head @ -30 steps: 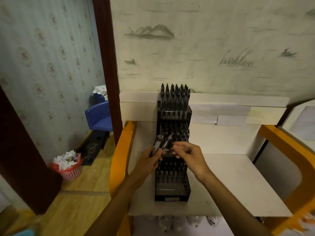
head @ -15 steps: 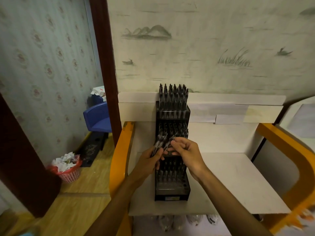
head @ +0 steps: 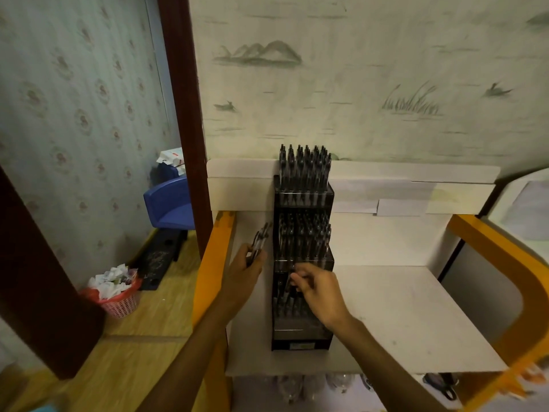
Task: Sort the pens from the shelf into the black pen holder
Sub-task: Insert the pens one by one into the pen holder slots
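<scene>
Black plastic tiers of the pen holder (head: 303, 295) stood on the white shelf (head: 416, 316), and I judged the job well along: its top tier (head: 304, 171) and middle tier (head: 304, 239) looked packed with pens. My left hand (head: 242, 276) gripped a small bundle of pens (head: 260, 240) just left of the holder, fingers curled round them. My right hand (head: 319, 289) reached into the lower tier with fingers bent at a pen (whether it truly pinched one I could not tell, the frame being dark). The bundle remained to be slotted; I saw no loose pens lying on the shelf.
</scene>
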A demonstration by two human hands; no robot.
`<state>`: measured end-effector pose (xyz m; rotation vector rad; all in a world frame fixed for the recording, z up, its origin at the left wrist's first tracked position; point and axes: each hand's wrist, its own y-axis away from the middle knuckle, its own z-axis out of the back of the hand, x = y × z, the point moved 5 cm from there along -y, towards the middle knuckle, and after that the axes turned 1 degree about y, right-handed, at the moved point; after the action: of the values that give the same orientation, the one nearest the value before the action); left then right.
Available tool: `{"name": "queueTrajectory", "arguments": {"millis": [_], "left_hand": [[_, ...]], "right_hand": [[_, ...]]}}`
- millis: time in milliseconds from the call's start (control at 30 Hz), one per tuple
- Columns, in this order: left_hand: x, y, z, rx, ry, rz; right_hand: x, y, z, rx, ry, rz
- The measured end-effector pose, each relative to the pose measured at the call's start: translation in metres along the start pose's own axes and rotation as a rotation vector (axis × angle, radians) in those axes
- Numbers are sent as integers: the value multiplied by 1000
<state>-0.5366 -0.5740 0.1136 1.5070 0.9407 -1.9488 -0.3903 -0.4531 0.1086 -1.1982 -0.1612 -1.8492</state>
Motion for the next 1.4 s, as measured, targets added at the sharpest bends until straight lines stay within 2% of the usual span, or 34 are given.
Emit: {"name": "queueTrajectory", "arguments": {"millis": [133,333,633,867,967,1100,1200,1400], "left_hand": [[3,-1,5,1,89,23],[9,-2,5,-31,84,42],[6,-2,2,45,56,17],[3,1,1,92,53,34],[2,0,-1,120,48,32],[3,1,-2,178,82,11],[7,0,-2,168,58,7],[8,1,0,114,-3,-14]], "right_hand": [[-6,6,-13,19,78,9],[-9,6,-23,44,126,-11],[-25,10,-45,214,293,-34],[-19,9,-36,219,347,-4],[1,3,-16,89,183,-9],[28,-12,3,-24,-228,-91],[38,-20,7,-16,-458,-162],[40,-24,2,15,-692,-272]]}}
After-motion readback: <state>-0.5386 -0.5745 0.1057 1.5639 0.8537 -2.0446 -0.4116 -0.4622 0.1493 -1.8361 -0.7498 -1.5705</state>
